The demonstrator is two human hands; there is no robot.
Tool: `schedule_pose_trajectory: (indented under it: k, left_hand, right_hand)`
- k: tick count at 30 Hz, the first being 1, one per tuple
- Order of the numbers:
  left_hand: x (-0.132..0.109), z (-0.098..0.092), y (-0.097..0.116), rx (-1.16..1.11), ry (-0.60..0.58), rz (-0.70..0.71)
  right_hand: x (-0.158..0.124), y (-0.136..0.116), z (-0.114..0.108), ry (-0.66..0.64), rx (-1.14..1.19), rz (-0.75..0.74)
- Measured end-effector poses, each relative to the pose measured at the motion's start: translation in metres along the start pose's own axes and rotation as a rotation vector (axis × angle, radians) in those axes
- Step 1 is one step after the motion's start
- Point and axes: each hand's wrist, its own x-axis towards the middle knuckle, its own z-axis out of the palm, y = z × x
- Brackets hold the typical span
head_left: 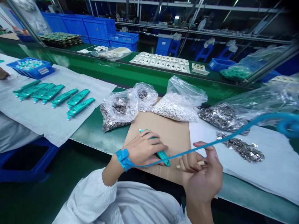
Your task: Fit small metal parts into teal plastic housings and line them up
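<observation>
My left hand (146,149) lies over a long teal plastic housing (163,157) on the cardboard sheet (174,133). Its fingers wrap round the piece, and a pale tip sticks out past them at the far end. A blue strap (125,159) circles that wrist, and its blue cord (187,151) runs across to the upper right. My right hand (203,174) is raised near the sheet's right edge, fingers curled round a thin cream-coloured stick (201,163) with a dark end. Most of the stick is hidden by the fingers.
Behind the cardboard stand bags of metal parts (120,109) and a bag of small white parts (175,107). Loose metal pieces (245,149) lie on white sheeting at right. Several teal housings (80,107) and a blue bin (35,68) are at left, beside another person's hand (3,74).
</observation>
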Motion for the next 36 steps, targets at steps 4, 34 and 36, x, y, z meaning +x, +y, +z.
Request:
schedule_pose_trajectory:
  k: [4, 34, 36]
  left_hand:
    - [-0.001, 0.003, 0.003, -0.022, -0.032, -0.063]
    - [-0.006, 0.015, 0.01, -0.052, 0.039, -0.119]
    - [-0.006, 0.016, 0.01, -0.034, 0.043, -0.116]
  right_hand:
    - [0.005, 0.006, 0.006, -0.026, 0.007, 0.015]
    - [0.002, 0.027, 0.013, -0.021, -0.143, -0.135]
    - [0.002, 0.028, 0.013, -0.033, -0.149, -0.147]
